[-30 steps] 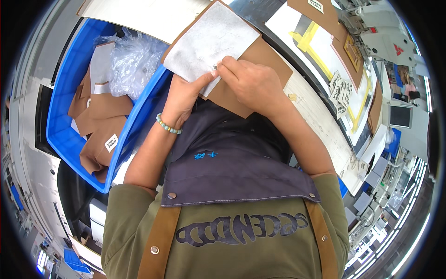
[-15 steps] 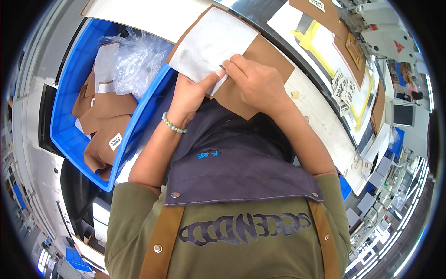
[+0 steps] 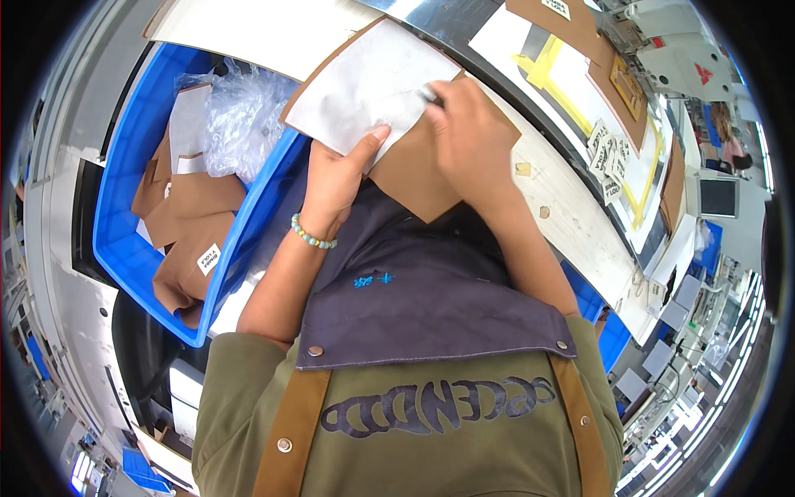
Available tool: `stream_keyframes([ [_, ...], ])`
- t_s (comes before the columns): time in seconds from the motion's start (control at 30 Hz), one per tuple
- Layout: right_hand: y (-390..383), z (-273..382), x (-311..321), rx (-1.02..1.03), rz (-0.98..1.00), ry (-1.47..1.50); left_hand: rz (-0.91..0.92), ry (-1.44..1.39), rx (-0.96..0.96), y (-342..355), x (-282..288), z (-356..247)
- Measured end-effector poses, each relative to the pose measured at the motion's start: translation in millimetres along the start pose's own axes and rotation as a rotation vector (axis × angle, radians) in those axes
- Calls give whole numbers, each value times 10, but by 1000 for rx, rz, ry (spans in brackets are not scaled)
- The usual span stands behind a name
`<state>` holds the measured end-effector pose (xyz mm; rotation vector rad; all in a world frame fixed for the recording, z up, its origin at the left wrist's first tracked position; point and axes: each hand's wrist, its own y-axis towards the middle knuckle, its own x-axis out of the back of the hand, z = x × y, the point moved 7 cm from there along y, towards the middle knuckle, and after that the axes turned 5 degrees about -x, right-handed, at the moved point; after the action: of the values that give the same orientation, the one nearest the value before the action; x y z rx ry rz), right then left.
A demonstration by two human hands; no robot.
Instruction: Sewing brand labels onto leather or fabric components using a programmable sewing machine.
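Note:
A brown leather-like panel (image 3: 416, 172) with a white backing sheet (image 3: 368, 79) over its left part lies at the table's near edge, one brown corner hanging over my apron. My left hand (image 3: 333, 178) grips its near edge, thumb on the white face and fingers hidden underneath. Just above the panel's right part is my right hand (image 3: 476, 145), blurred, its fingers pinched together. A small dark, shiny thing (image 3: 429, 93) shows at those fingertips, too smeared to name.
At left stands a blue bin (image 3: 207, 311) with several brown pieces (image 3: 195, 195) and crumpled clear plastic (image 3: 240, 124). On the right, a white board with yellow tape (image 3: 542, 73) carries loose printed labels (image 3: 609, 161). The white table (image 3: 571, 219) runs diagonally between.
My right hand has lifted away from the white sheet, off to the right. The panel has shifted slightly left, still in my left hand.

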<state>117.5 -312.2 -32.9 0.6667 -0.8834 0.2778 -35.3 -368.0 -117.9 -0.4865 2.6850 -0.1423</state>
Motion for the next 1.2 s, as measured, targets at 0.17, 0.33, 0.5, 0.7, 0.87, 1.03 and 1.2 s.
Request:
stream_keyframes([
  [0.17,23,31,220,-154,28,178,-60,-42,50,-61,13,81],
  [0.33,-13,85,5,-182,240,221,-69,-68,23,-72,-49,72],
  [0.5,17,168,-118,-171,301,72,-89,51,25,-76,19,151],
  [0.7,-10,189,-157,-169,196,28,-134,78,-101,-97,-12,130],
  [0.87,-10,193,-141,-159,173,28,-126,93,-74,-102,-8,133],
  [1.03,-10,196,-154,-145,152,39,-127,131,-61,-108,-11,152],
  [1.2,0,217,-141,-133,159,12,-122,98,-221,-103,-47,100],
])
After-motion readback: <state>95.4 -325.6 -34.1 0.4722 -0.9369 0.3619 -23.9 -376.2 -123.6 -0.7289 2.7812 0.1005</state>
